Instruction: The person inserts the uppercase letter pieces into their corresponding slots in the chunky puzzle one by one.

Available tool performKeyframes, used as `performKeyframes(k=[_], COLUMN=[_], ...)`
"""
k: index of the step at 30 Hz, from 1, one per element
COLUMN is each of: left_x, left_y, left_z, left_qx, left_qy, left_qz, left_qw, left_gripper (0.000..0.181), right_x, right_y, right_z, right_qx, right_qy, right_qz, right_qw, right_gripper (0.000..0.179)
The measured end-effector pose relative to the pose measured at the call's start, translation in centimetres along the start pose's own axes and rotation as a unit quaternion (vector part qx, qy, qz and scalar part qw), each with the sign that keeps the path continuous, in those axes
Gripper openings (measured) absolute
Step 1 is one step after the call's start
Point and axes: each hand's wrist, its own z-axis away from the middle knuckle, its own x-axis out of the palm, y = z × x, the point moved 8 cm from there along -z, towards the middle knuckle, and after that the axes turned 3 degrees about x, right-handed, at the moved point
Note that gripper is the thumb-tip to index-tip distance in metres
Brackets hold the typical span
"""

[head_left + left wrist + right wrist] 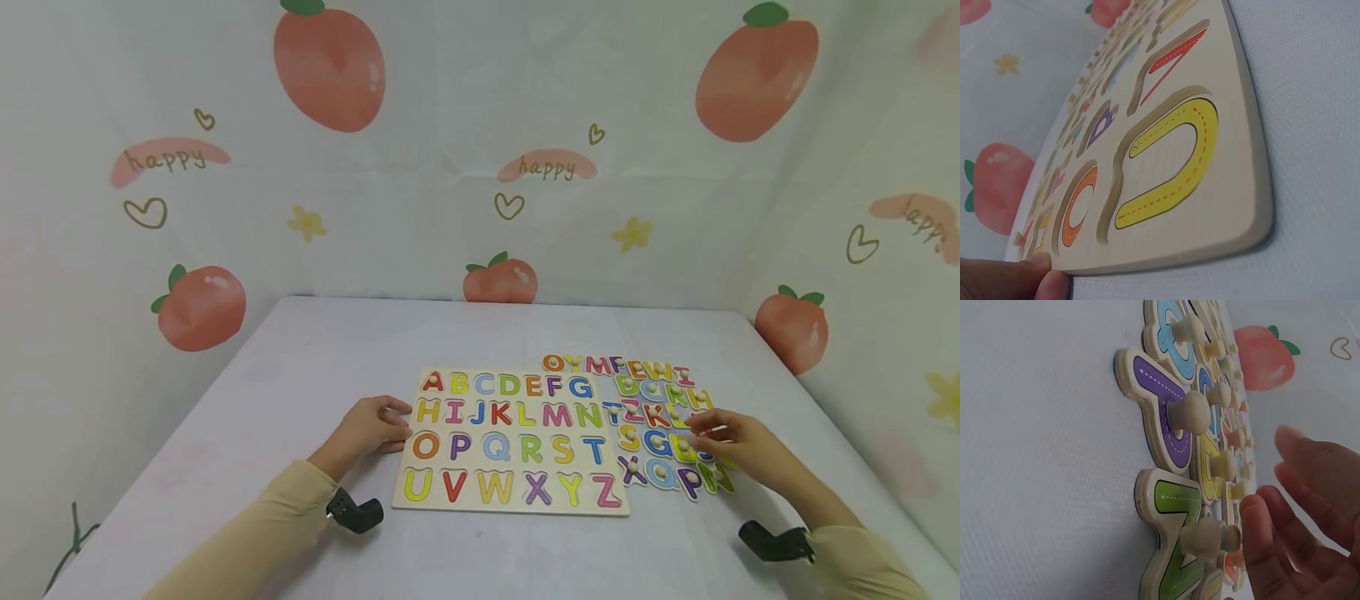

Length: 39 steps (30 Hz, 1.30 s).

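Note:
A wooden alphabet board (472, 506) lies on the table with coloured letter recesses in rows. The red A piece (432, 381) with its knob sits in the top left recess. My left hand (367, 429) holds the board's left edge, one fingertip on its face and another against its side in the left wrist view. My right hand (738, 442) hovers over the right part of the loose letter pieces, fingers loosely bent and nothing between them. Closest in the right wrist view are the green N piece (1175, 500) and the purple P piece (1163, 419), knobs up.
Several loose knobbed letters lie right of the board, among them the purple X (632, 471) and blue Q (662, 474). A row with the orange O (553, 363) runs along the board's top right corner. A printed curtain (420, 183) hangs behind the white table (337, 333).

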Motion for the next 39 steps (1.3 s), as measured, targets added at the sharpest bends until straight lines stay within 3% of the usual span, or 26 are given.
performKeyframes(k=[12, 20, 39], left_x=[0.0, 0.0, 0.0], left_y=[-0.1, 0.1, 0.1], left_z=[-0.2, -0.1, -0.1], left_qx=[-0.004, 0.009, 0.011], left_qy=[-0.001, -0.01, -0.005], left_qz=[-0.002, 0.01, 0.001], left_qw=[1.0, 0.9999, 0.9999], left_gripper=[0.041, 0.041, 0.041], right_x=[0.8, 1.1, 0.3], right_y=[-0.4, -1.2, -1.8], right_z=[-0.6, -0.9, -0.7], right_qx=[0.003, 0.01, -0.017], right_qy=[-0.027, -0.039, -0.039], right_qz=[0.028, 0.057, 0.043], right_qw=[0.9992, 0.9975, 0.9982], right_gripper=[0.041, 0.029, 0.024])
